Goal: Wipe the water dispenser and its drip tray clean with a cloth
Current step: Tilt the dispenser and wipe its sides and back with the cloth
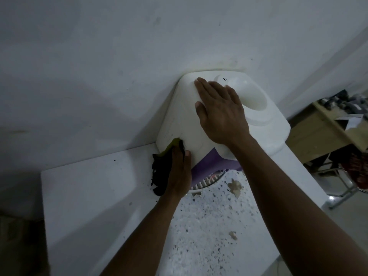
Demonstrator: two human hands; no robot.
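Left hand grip clamped on cloth against dispenser side; right hand flat atop; wall behind.

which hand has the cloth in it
The left hand: it holds the dark cloth against the dispenser side, while the right hand lies flat and bare on the top.

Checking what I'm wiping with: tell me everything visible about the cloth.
The cloth is dark, nearly black, with a yellow-green edge at its top. It looks soft and crumpled, bunched not folded. The left hand holds it against the lower side of the white water dispenser, just above the counter; loose folds hang beside the hand.
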